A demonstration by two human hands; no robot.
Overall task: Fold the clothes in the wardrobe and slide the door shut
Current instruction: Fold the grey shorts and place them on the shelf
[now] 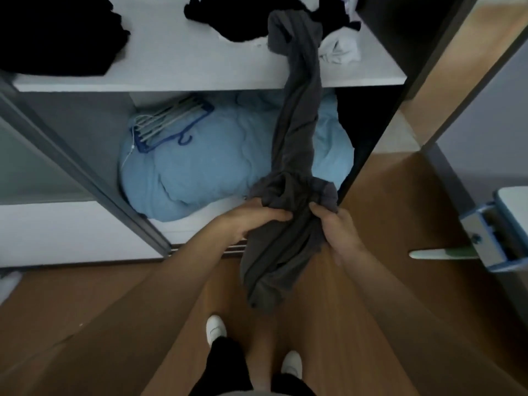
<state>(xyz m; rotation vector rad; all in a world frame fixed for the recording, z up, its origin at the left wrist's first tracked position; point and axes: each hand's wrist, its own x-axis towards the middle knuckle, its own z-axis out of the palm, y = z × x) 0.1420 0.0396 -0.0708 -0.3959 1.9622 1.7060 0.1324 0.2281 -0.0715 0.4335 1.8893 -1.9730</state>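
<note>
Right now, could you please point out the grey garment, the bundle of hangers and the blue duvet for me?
grey garment [297, 132], head view, on its hanging middle stretch.
bundle of hangers [168, 122], head view, on the pale bars.
blue duvet [205, 172], head view, on its bare top surface.

Grey garment [297, 132] trails from white shelf [185, 67] down to hands. Left hand [257, 220] and right hand [334, 232] grip bunched fabric; lower end hangs. Hangers [168, 124] lie on blue bedding [214, 178] below shelf.
</note>
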